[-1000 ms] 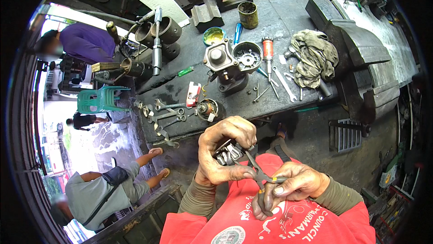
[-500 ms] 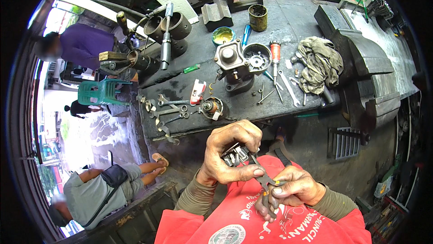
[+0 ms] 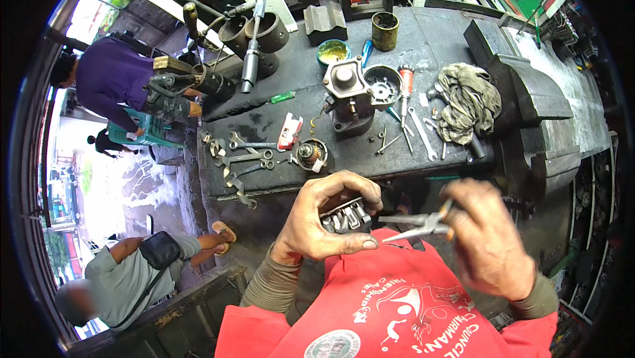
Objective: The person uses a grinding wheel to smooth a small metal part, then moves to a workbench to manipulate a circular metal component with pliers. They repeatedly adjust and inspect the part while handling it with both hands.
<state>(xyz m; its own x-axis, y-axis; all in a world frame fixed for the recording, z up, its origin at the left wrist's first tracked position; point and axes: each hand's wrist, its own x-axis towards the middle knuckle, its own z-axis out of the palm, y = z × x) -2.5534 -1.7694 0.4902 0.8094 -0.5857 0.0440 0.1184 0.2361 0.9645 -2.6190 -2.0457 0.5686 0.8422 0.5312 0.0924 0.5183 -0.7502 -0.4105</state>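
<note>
Cupped in my left hand (image 3: 307,225) is a small dark, blocky mechanical part (image 3: 348,218) with shiny metal pieces on its face; its exact kind is not clear. My right hand (image 3: 493,245), a little smeared by motion, grips long-nose pliers (image 3: 426,224) with yellowish handles. The pliers' jaws are spread and point left toward the part, with their tips apart from it. Both hands are above my red shirt, in front of the bench. Beyond them, a copper-wound armature (image 3: 309,154) stands near the bench's front edge.
On the dark bench (image 3: 264,116) stand a metal motor housing (image 3: 345,80) and a round cover (image 3: 383,85). Wrenches (image 3: 251,159), a red-handled screwdriver (image 3: 406,80) and a crumpled rag (image 3: 468,103) lie around them. A vise (image 3: 529,93) is at right; two people are at left.
My right hand has moved up and right with the pliers, whose jaws have spread and left the part. My left hand has tilted the part more into view. The person in purple has bent toward the green chair.
</note>
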